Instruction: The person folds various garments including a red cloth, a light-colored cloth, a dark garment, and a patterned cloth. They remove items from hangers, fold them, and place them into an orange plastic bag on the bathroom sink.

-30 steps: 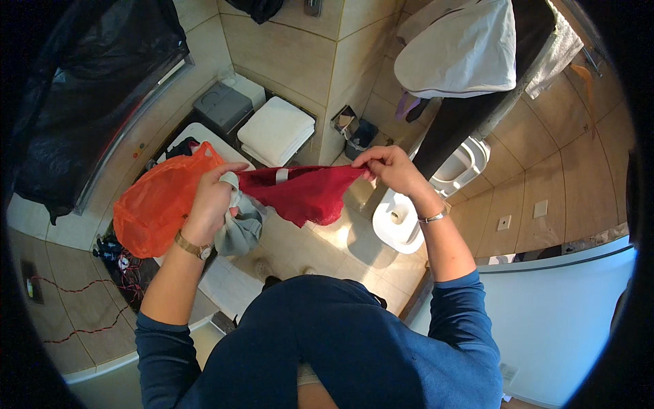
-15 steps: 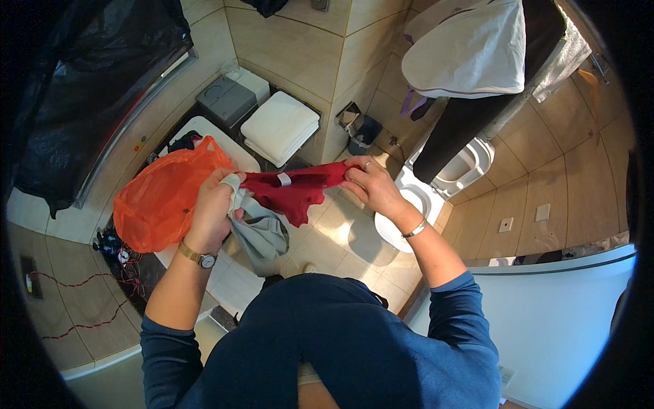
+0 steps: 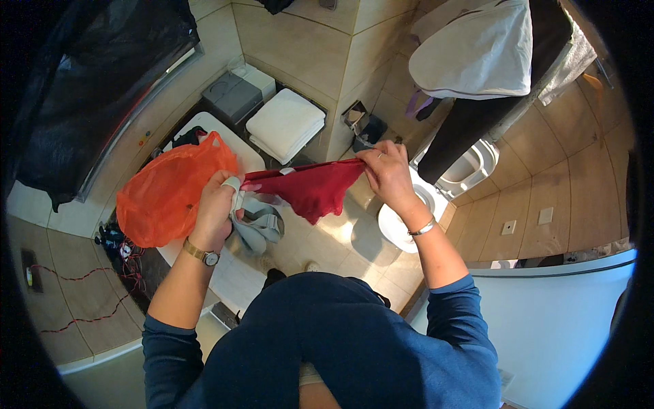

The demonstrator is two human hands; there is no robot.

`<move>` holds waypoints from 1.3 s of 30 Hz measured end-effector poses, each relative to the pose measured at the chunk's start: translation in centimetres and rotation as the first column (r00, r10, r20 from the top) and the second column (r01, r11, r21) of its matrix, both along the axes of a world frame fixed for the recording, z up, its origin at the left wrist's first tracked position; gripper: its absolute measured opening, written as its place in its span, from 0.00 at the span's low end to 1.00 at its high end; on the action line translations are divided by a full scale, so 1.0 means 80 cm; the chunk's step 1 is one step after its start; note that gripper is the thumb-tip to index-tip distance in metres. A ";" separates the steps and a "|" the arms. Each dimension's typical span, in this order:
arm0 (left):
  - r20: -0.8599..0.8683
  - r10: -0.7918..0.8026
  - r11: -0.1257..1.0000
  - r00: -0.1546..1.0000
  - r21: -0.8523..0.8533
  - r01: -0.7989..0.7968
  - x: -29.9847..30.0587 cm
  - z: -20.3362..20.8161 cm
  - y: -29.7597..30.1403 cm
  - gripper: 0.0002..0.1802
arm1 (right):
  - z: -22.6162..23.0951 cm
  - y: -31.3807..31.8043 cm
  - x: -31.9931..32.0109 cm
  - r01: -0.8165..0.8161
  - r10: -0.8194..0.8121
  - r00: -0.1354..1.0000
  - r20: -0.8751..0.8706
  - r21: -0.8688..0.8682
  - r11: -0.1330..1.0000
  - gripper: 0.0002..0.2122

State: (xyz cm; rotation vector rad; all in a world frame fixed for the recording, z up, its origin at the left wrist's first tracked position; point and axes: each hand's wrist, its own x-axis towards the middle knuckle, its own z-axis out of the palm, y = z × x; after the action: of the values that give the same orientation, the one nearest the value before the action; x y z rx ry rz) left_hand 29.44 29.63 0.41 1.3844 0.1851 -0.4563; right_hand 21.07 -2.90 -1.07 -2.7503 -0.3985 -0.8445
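A pair of dark red underpants (image 3: pixel 310 189) is stretched between my two hands, its edge pulled nearly straight and the cloth hanging below. A small pale label shows along that edge. My left hand (image 3: pixel 216 208) is closed on the left end and also grips a pale grey-green strappy garment (image 3: pixel 257 228), which looks like a bra and dangles under the fingers. My right hand (image 3: pixel 392 174) pinches the right end between thumb and fingers. Just left of my left hand sits an orange plastic bag (image 3: pixel 167 194), partly behind that hand.
A folded white towel (image 3: pixel 285 126) lies beside a grey box (image 3: pixel 231 97) at the back. The toilet (image 3: pixel 402 228) stands to the right, lid raised. A white laundry bag (image 3: pixel 473 58) hangs above it. Tangled red wires (image 3: pixel 129 266) lie at the left. A dark bin (image 3: pixel 370 129) is in the corner.
My right hand has moved a little right and up, drawing the red underpants wider so more of their cloth shows. The grey-green garment has swung and bunched higher under my left hand.
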 end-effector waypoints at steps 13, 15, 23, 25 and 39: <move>0.055 0.035 0.999 0.998 0.035 -0.037 0.005 -0.031 0.013 0.13 | 0.029 0.085 -0.047 -0.087 0.701 0.493 -0.516 0.772 0.630 0.14; 0.053 0.043 0.998 0.998 0.047 -0.046 0.003 -0.028 0.018 0.13 | 0.045 0.085 -0.044 -0.017 0.696 0.470 -0.544 0.782 0.623 0.14; 0.214 -0.261 0.954 0.941 -0.094 0.286 -0.031 0.068 0.059 0.27 | 0.056 0.052 -0.042 -0.118 0.780 0.480 -0.402 0.851 0.512 0.13; 0.357 -0.342 0.877 0.869 -0.210 0.431 -0.027 0.084 0.077 0.31 | 0.094 0.044 -0.056 0.129 0.778 0.469 -0.418 0.904 0.408 0.14; -0.257 -0.288 0.834 0.923 -0.541 0.110 -0.027 -0.126 0.044 0.18 | -0.042 0.016 0.028 0.427 0.846 0.527 0.085 0.834 -0.350 0.20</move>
State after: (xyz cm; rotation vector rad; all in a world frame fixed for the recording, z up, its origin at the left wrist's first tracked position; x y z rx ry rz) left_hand 27.30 33.16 -9.70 0.7859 0.1706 -0.8521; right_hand 23.31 -1.60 -4.44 -0.7500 -0.0591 0.4019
